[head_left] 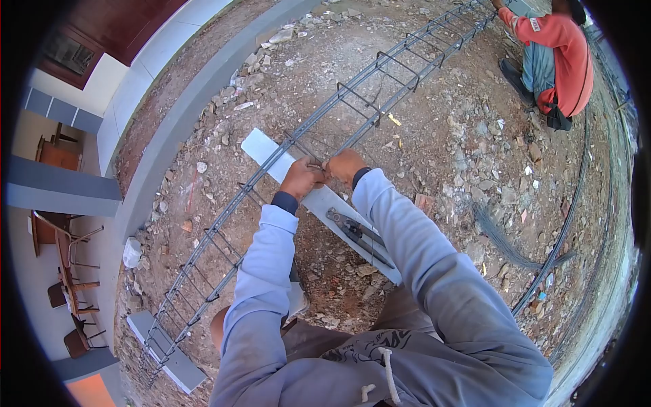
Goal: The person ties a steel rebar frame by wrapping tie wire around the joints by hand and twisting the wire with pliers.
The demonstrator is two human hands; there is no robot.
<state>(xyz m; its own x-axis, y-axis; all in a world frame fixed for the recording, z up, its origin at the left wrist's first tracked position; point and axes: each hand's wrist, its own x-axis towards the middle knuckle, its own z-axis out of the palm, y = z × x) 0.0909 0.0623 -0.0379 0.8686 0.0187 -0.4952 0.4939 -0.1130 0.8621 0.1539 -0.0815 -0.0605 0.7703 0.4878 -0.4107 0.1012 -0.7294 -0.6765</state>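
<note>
Grey steel right at the fingertips here: the left hand point(302, 179) and the right hand point(344, 167) meet near the centre of the frame, fingers curled close at the rebar cage point(259, 175); what they pinch, if anything, is too small to tell. That cage runs diagonally, lower left to top right. Beneath it a pale plank point(323, 201) slants across the middle, and on it, just below the hands, lies a pair of pincers point(353, 228). Lower left, another board point(184, 374) sits under the cage's end. Over at right, a bundle of thin wire point(500, 239) lies near long curved bars point(548, 266). And upper right, a co-worker point(568, 54) in red crouches, one hand by the cage!
</note>
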